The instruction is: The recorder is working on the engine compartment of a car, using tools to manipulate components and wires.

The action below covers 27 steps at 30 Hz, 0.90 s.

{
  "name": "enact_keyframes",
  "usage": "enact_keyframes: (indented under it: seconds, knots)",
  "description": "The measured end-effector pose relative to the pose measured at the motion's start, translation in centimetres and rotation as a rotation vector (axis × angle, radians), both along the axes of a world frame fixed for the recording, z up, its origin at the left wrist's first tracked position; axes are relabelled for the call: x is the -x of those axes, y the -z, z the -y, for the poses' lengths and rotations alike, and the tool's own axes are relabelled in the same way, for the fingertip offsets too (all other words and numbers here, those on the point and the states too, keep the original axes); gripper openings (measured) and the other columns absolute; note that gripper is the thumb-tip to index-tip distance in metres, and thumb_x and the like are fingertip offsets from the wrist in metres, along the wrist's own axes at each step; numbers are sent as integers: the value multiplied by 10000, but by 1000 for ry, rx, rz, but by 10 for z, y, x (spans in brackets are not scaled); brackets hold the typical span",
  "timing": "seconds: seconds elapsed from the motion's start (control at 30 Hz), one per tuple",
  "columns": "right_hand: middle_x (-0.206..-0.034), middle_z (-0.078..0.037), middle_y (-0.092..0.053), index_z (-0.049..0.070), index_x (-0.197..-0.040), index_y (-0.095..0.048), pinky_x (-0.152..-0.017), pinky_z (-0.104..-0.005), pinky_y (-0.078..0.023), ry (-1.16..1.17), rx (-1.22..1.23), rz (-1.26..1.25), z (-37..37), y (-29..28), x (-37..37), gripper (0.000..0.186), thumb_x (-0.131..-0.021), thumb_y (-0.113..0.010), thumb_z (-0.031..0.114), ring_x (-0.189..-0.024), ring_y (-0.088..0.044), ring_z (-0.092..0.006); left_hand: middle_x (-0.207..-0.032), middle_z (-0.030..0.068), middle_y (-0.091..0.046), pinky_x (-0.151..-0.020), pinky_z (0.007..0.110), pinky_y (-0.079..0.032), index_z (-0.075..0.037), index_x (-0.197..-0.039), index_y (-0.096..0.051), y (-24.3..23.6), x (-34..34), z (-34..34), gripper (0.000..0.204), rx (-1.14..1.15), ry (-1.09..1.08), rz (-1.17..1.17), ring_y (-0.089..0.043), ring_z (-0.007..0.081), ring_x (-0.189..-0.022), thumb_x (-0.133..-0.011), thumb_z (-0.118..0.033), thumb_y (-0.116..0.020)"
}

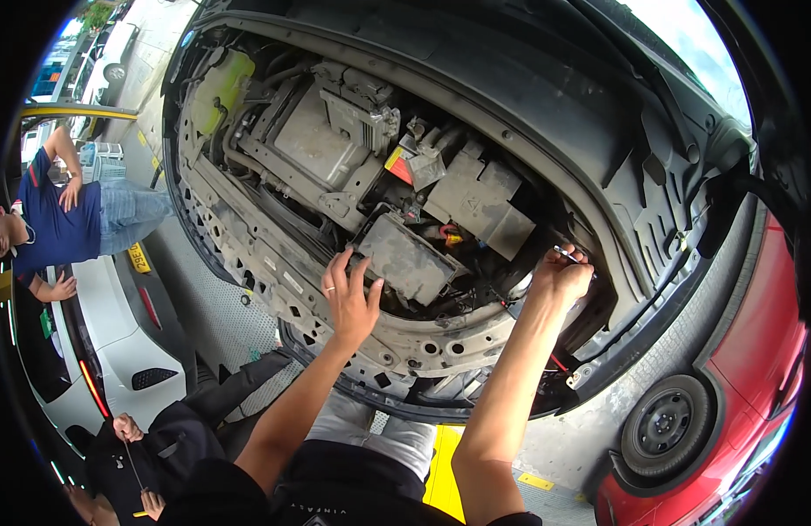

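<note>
Over the front rail of an open car engine bay, my left hand (351,302) has its fingers spread, a ring on one of them. Its fingertips are beside a dusty grey box-shaped cover (405,259); whether they touch it I cannot tell. Deeper in the right corner of the bay, my right hand (563,276) is closed around a small shiny metal tool (563,254), of which only a short end shows. What lies under that hand is hidden. Between the hands and the back of the bay sits another dusty grey cover (480,197).
A raised black hood (546,53) spans the far side. A yellow-green reservoir (223,83) stands at the bay's far left. A person in a blue shirt (68,210) and another in black (151,465) are at the left, near a white car (116,333). A red car (730,386) is at the right.
</note>
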State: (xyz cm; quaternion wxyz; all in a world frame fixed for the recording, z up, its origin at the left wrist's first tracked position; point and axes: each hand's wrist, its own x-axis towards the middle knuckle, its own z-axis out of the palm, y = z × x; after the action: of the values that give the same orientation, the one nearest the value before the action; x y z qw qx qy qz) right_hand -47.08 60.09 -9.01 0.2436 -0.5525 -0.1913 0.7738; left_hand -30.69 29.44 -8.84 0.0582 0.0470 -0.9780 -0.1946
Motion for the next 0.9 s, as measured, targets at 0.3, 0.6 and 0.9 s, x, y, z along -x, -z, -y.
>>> enact_keyframes:
  seconds: [0.3, 0.6, 0.9]
  knots:
    - [-768, -9, -584, 60, -903, -533, -521, -306, -443, 200, 8, 174, 3, 18, 49, 250, -1074, -451, 223, -550, -515, -156, -1485, 185, -463, -1147, 597, -291, -55, -1325, -611, 19, -12, 24, 386, 122, 24, -64, -427, 396, -1364, -1015, -283, -607]
    - [-1414, -82, -666, 24, -1339, -637, -1011, -421, -521, 383, 559, -176, -73, 89, -7, 333, -1103, -424, 123, -1287, -616, -245, -1537, 157, -424, -1246, 548, -235, -80, -1364, -573, 23, -22, 6, 439, -10, -28, 134, -360, 351, -1467, -998, -321, -600]
    - [-1090, -182, -777, 0, -1320, -709, -628, -454, -548, -1004, -1375, 84, 32, -122, -36, 667, -995, -664, 581, -761, -703, -224, -1529, 139, -453, -1234, 535, -243, -96, -1347, -585, 23, -20, -1, 429, -14, 4, 110, -372, 317, -1476, -1014, -365, -566]
